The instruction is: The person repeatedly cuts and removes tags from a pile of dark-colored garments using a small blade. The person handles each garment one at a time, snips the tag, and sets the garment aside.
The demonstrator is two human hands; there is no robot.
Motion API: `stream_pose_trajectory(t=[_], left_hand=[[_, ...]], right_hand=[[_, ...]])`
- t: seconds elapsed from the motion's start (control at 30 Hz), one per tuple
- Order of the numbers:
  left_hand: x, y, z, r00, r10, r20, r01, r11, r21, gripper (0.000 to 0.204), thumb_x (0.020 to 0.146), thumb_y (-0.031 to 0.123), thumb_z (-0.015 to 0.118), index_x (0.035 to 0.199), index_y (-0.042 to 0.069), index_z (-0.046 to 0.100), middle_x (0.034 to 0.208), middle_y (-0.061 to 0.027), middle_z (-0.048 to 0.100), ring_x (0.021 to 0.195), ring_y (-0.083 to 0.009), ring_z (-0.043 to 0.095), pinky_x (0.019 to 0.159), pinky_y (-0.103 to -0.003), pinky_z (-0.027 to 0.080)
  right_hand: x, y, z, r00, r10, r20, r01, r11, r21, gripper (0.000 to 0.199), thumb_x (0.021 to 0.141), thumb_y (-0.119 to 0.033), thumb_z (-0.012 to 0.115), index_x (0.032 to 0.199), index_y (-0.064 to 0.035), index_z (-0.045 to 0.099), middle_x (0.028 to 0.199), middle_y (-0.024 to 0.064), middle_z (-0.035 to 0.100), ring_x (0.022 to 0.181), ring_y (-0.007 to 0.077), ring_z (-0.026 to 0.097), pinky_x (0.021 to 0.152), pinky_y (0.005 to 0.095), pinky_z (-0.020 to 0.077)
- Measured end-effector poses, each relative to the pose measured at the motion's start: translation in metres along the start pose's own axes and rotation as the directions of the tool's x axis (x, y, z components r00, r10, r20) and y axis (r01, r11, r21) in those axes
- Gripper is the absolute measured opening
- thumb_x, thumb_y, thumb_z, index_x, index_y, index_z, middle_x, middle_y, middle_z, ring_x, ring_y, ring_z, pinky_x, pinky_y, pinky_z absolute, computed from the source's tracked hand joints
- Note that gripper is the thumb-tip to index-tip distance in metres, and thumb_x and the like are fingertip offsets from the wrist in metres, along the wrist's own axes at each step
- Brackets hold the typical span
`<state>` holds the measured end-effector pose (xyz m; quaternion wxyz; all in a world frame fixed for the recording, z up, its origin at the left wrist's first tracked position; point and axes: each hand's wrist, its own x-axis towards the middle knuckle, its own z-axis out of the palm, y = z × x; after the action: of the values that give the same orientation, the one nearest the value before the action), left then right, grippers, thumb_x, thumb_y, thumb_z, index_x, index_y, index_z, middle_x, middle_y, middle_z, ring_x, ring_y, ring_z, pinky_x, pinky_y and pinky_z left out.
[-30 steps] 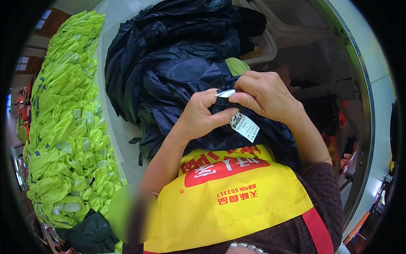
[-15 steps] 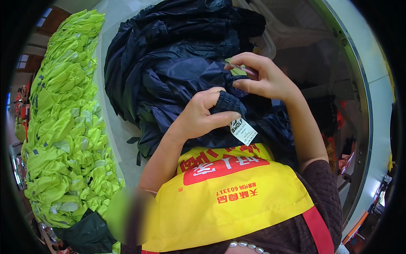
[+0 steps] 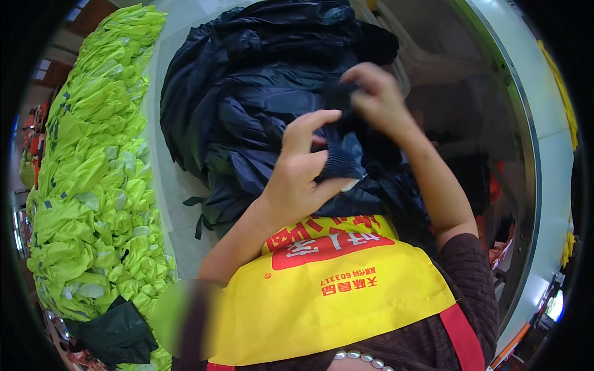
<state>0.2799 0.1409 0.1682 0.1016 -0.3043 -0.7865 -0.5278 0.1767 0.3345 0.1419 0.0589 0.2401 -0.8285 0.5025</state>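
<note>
Navy garments (image 3: 253, 80) of thin, shiny cloth lie heaped in front of me. My left hand (image 3: 300, 170) holds a gathered, ribbed edge (image 3: 343, 162) of one, pinched by the thumb, its index finger extended. Under that thumb a sliver of white label (image 3: 351, 185) shows; the rest is hidden. Beyond it, to the right, my right hand (image 3: 380, 102) is blurred by motion, its curled fingers at a fold of dark cloth (image 3: 339, 98). A small reddish bit (image 3: 319, 141) shows by my left fingers; I cannot make out what it is.
Along the left runs a long pile of bright yellow-green garments (image 3: 105, 148), with a dark green cloth (image 3: 114, 334) at its near end. A clear plastic bin (image 3: 396, 62) stands behind the navy heap. A curved metal edge (image 3: 533, 167) bounds the right side.
My right hand has moved slightly up and right and now blurs beside dark cloth; the thin pinkish thing in its fingers no longer shows there. My left index finger has lifted, and the label is mostly covered.
</note>
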Motion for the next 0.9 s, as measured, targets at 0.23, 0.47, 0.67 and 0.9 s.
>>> stream_pose_trajectory(t=[0.23, 0.47, 0.67, 0.9], left_hand=[[-0.002, -0.045, -0.079, 0.658, -0.028, -0.752, 0.272, 0.94, 0.204, 0.027, 0.08, 0.002, 0.064, 0.106, 0.001, 0.059, 0.096, -0.0087, 0.064, 0.087, -0.0175, 0.061, 0.078, -0.028, 0.049], [0.012, -0.034, -0.055, 0.775, -0.403, -0.487, -0.048, 0.731, -0.681, 0.052, 0.093, 0.038, 0.044, 0.121, -0.005, 0.047, 0.106, -0.0217, 0.062, 0.096, -0.0249, 0.063, 0.087, -0.035, 0.05], [0.004, -0.03, -0.03, 0.906, -0.422, -0.034, 0.098, 0.289, -0.952, 0.051, 0.091, 0.03, 0.041, 0.124, -0.01, 0.039, 0.065, -0.0132, 0.058, 0.057, -0.0223, 0.057, 0.072, -0.034, 0.049], [0.002, -0.027, -0.027, 0.941, -0.338, -0.031, 0.224, 0.687, -0.692, 0.048, 0.092, 0.032, 0.04, 0.12, -0.006, 0.045, 0.094, -0.0104, 0.056, 0.088, -0.0162, 0.051, 0.08, -0.026, 0.041]], right_hand=[[-0.04, -0.047, -0.049, 0.865, -0.498, 0.054, 0.5, 0.849, -0.169, 0.022, 0.069, -0.015, 0.06, 0.09, -0.0076, 0.06, 0.079, 0.0057, 0.056, 0.064, 0.0149, 0.055, 0.056, 0.0258, 0.0442], [-0.101, -0.036, 0.041, 0.948, -0.206, 0.243, 0.204, 0.978, 0.033, 0.043, 0.059, 0.002, 0.069, 0.098, -0.006, 0.053, 0.084, 0.0112, 0.055, 0.063, 0.0252, 0.059, 0.055, 0.0285, 0.0482], [-0.105, -0.03, 0.051, 0.932, -0.156, 0.328, 0.165, 0.986, 0.0, 0.039, 0.061, -0.006, 0.073, 0.094, -0.0055, 0.052, 0.083, 0.0104, 0.054, 0.062, 0.0249, 0.058, 0.055, 0.0282, 0.0472], [-0.06, -0.068, -0.002, 0.923, -0.354, 0.148, 0.332, 0.93, 0.156, 0.026, 0.068, -0.015, 0.078, 0.086, -0.0054, 0.062, 0.07, 0.0047, 0.056, 0.059, 0.016, 0.054, 0.052, 0.024, 0.0412]])
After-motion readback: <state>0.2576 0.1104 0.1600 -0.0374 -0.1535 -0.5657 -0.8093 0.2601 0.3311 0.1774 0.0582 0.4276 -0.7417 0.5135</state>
